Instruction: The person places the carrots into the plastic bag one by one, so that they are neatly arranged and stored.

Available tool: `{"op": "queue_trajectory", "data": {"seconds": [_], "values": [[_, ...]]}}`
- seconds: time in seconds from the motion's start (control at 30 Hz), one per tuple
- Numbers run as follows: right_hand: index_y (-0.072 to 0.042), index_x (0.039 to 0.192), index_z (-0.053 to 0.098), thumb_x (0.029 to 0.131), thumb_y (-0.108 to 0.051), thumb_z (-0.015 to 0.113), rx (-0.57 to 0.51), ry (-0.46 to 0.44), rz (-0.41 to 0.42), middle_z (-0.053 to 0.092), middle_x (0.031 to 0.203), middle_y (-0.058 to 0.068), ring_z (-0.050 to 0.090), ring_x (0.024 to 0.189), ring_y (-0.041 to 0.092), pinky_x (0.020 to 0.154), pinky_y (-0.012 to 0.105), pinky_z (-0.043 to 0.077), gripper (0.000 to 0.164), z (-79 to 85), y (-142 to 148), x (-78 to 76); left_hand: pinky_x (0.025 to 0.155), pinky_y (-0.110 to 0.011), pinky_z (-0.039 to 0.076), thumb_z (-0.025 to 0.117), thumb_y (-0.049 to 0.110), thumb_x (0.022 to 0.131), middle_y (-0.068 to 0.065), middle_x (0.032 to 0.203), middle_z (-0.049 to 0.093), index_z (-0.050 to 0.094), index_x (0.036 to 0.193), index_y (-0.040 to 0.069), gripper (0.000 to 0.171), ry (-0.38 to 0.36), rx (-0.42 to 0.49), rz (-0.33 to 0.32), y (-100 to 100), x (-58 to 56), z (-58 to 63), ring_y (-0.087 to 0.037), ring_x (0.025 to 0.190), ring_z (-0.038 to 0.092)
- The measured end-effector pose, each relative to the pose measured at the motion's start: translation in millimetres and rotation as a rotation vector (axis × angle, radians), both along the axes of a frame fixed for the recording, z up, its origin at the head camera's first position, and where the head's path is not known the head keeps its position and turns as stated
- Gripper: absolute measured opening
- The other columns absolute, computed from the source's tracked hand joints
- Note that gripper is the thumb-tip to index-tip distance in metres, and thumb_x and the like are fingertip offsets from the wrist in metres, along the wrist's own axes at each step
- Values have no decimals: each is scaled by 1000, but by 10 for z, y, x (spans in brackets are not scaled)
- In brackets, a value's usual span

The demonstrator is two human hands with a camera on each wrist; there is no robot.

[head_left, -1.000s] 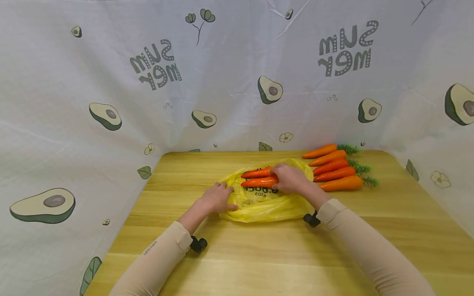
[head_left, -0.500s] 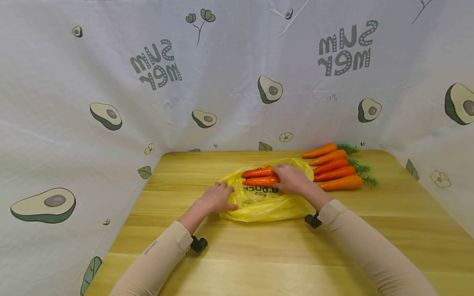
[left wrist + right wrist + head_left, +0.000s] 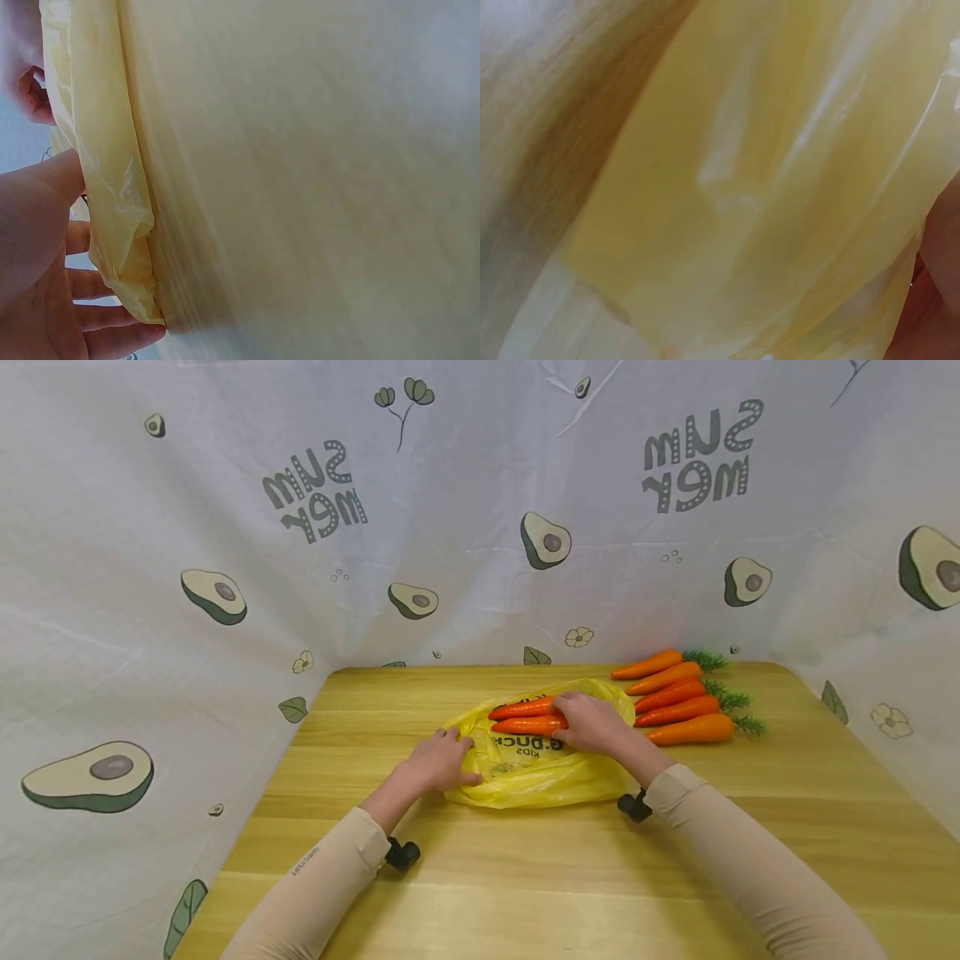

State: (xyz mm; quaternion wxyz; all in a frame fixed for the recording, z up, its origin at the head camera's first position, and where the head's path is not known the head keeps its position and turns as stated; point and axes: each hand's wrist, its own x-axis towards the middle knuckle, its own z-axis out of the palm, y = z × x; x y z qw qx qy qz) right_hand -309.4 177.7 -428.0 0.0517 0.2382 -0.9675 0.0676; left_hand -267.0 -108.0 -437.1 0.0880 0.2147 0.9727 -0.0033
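Note:
A yellow plastic bag (image 3: 540, 789) with dark print lies spread on the table, its rim pushed up around two orange-red carrots. My right hand (image 3: 591, 722) reaches over the bag's right side and holds the nearer carrot (image 3: 525, 725) by its thick end; the hand covers that end. The farther carrot (image 3: 519, 709) lies alongside, its thick end also under the fingers. My left hand (image 3: 438, 763) rests against the bag's left edge with fingers spread. In the left wrist view those fingers (image 3: 101, 319) stretch out along the bag's edge. The right wrist view is mostly filled by yellow plastic.
Several carrots (image 3: 693, 729) with green tops lie in a row to the right of the bag, their tips near its right rim. The wooden table (image 3: 525, 877) ends at a white cloth (image 3: 465, 635) printed with avocados, which hangs behind and at the sides.
The nearer carrot has shifted slightly away from me, closer to the other carrot, with my right hand on it. My left hand has stayed in place.

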Motion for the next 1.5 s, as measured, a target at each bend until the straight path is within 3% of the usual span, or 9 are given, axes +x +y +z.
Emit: {"op": "queue_trajectory", "data": {"seconds": [0.27,0.57,1.2,1.5], "values": [[-7,122,69,85,-27,81,-24,-2,13,67,115,11,62,105,31,89,48,54,44,23,8,4,96,-52,51,65,62,90,-14,146,49,52,145,15,73,2,10,4,-2,-8,-27,-34,132,49],[-9,119,72,88,-27,78,-59,-11,-2,67,125,14,63,113,35,91,51,53,37,216,120,82,97,-53,51,64,62,91,-14,148,48,51,147,15,74,-6,9,1,5,-18,-23,-35,134,48],[-9,122,70,93,-26,74,-132,8,-46,62,133,19,52,126,42,99,61,45,34,395,630,222,98,-53,50,64,61,91,-14,149,47,50,148,15,74,-6,6,4,8,-7,-20,-35,136,46],[-4,128,66,95,-23,71,-166,-21,-83,59,136,23,57,117,41,90,58,50,39,474,905,265,97,-52,51,64,61,91,-15,148,47,51,147,15,74,2,0,-1,6,-9,-13,-35,135,47]]}}
